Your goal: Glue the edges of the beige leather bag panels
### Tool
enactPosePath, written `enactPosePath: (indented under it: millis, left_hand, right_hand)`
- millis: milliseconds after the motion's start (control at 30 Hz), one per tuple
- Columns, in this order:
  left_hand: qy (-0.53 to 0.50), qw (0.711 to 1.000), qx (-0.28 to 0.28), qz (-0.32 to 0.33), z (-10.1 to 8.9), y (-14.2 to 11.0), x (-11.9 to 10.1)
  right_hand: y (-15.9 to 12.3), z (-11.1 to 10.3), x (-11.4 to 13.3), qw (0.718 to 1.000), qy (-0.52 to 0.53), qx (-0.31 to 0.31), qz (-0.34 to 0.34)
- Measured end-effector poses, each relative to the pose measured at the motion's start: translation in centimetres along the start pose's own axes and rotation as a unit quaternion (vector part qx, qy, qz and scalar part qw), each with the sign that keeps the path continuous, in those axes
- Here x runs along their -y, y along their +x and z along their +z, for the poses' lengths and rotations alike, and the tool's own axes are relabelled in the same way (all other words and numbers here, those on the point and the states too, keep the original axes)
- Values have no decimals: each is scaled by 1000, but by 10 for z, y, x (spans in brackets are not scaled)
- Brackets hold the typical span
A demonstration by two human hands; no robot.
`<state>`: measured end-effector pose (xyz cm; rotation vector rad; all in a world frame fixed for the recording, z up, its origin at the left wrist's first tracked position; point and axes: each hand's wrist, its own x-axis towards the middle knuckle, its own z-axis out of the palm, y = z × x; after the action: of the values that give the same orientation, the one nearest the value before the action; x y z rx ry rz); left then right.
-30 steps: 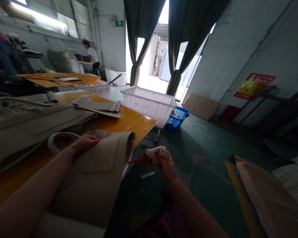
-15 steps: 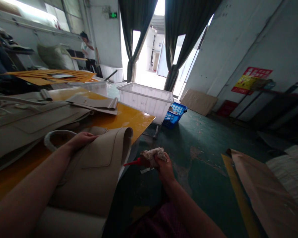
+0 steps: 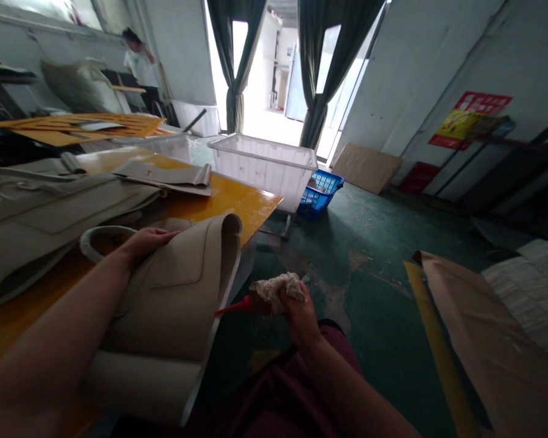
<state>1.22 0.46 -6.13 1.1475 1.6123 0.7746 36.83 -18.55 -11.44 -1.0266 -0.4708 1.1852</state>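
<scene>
While the left hand [image 3: 148, 239] is lying flat on the beige bag [image 3: 182, 292] at the desk [image 3: 237, 207] edge, the right hand [image 3: 299, 310] is gripping a rag-wrapped red-tipped tool [image 3: 260, 298] beside it; a white bin [image 3: 267, 170] is standing beyond.

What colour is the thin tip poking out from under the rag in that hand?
Red. The nozzle tip sticks out of the rag in the right hand, seen in the head view.

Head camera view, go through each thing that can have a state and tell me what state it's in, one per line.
Left hand: flat on the beige bag panel.
Beige bag panel: far edge curled up, hanging over the edge of the yellow table.
Right hand: closed around a rag-wrapped red-tipped tool.
Clear plastic bin: open, lidless.
Curtains: tied back.
</scene>
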Motion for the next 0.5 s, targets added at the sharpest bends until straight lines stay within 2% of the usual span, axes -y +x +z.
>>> enactPosePath:
  millis: [133,367,500]
  left_hand:
    - [-7,1000,-3,-18,0,-1,0]
    - [-2,1000,-11,-23,-2,3,2]
    - [-2,999,-14,-29,-2,3,1]
  right_hand:
    - [-17,-4,-6,1000,6,3,7]
    - [-20,-9,2,1000,6,-12,0]
    - [-27,-15,2,1000,-5,-2,23]
